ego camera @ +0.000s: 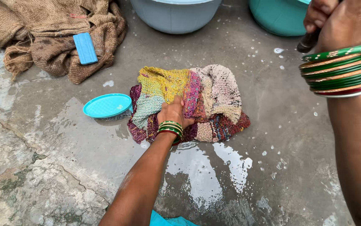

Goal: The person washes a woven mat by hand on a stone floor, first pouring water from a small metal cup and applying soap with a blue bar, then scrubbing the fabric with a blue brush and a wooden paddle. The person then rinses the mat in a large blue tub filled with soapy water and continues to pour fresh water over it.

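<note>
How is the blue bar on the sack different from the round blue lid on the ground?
The blue bar is a small rectangle, while the round lid is wider and oval-looking. The bar lies on the brown sack; the lid sits on the wet ground. The bar is deeper blue, the lid more turquoise. Neither is touched by the hands.

Bare forearms, green, red and gold bangles (343, 70)
</note>
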